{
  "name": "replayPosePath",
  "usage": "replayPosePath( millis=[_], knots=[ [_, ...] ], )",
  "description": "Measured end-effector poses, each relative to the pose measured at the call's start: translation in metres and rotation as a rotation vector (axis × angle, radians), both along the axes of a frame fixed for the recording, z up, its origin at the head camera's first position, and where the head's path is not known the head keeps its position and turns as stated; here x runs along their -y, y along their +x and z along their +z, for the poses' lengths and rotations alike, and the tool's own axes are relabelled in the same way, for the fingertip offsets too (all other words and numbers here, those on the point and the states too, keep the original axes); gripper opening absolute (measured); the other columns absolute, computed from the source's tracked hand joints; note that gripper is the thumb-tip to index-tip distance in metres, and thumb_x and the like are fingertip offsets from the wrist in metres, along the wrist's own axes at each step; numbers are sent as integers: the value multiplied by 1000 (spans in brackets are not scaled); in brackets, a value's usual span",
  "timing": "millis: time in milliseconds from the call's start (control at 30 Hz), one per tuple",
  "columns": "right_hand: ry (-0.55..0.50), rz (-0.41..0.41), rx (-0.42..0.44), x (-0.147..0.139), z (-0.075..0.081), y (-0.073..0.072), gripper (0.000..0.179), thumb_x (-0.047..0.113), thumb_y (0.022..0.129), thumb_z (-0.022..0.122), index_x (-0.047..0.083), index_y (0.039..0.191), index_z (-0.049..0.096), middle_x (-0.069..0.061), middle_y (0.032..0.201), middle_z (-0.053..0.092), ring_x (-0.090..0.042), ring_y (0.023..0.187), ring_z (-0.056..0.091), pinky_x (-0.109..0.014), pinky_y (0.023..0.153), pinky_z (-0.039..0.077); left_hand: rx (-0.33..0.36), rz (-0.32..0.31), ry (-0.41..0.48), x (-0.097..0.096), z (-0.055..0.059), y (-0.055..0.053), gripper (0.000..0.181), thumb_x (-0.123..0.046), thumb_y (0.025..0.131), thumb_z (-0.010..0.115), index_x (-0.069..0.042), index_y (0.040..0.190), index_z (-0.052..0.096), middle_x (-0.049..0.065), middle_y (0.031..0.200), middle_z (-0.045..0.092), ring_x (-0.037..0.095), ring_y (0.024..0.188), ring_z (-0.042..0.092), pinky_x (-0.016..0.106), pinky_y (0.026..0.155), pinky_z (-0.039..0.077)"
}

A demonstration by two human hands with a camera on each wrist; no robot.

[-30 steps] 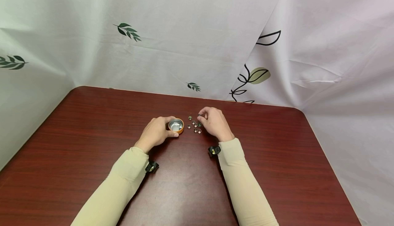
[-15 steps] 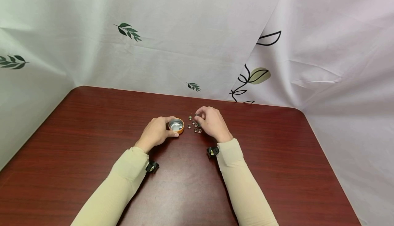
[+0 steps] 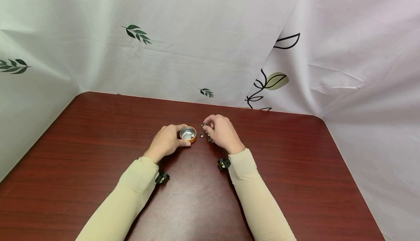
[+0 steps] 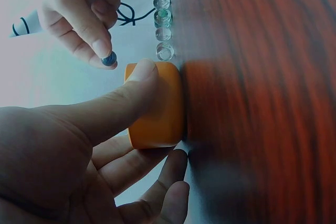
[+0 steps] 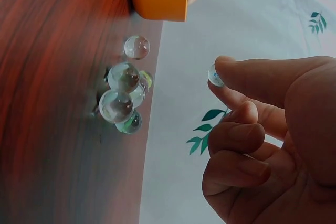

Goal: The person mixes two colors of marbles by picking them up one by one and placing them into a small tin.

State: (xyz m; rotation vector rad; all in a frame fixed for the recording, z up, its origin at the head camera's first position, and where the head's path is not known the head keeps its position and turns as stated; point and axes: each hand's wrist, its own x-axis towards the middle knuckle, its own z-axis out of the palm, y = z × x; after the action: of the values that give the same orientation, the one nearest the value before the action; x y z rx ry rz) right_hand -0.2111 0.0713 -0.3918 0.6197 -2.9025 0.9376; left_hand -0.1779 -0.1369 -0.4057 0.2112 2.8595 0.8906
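Observation:
My left hand (image 3: pixel 166 140) holds a small round orange tin (image 4: pixel 160 108) from its left side, thumb and fingers around its wall. The tin stands upright on the table, its silvery inside facing up in the head view. To its right, my right hand (image 3: pixel 224 132) pinches one glass marble (image 5: pixel 212 75) between thumb and index finger, raised above the tabletop. The other fingers of that hand are curled in. Several clear marbles (image 5: pixel 116 106) lie in a loose cluster below the right hand, some with green tints. A single marble (image 3: pixel 201 135) sits nearest the tin.
The dark red wooden table (image 3: pixel 183 204) reaches back to a pale curtain (image 3: pixel 183 51) printed with leaves, which also surrounds both sides. Black wrist cameras are strapped over both cream sleeves (image 3: pixel 134 182).
My right hand has moved left toward the tin with the pinched marble, now covering part of the marble cluster in the head view. The left hand and tin stay in place.

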Motion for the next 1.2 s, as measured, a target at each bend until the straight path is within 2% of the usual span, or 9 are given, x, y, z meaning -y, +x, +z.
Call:
replayPosePath(
  millis=[700, 1200],
  knots=[
    [46, 53, -41, 13, -1, 7, 9, 16, 96, 70, 12, 102, 74, 0, 79, 54, -15, 73, 51, -29, 65, 43, 4, -2, -6, 1, 1, 0, 59, -30, 84, 84, -13, 137, 64, 12, 118, 70, 35, 112, 62, 48, 89, 50],
    [54, 74, -29, 19, -2, 10, 11, 17, 96, 70, 11, 105, 75, 0, 82, 57, -15, 72, 52, -29, 65, 44, 1, -9, 4, 1, 0, 0, 56, -30, 84, 83, -15, 135, 65, 10, 116, 71, 31, 107, 64, 47, 88, 51]
  ],
)
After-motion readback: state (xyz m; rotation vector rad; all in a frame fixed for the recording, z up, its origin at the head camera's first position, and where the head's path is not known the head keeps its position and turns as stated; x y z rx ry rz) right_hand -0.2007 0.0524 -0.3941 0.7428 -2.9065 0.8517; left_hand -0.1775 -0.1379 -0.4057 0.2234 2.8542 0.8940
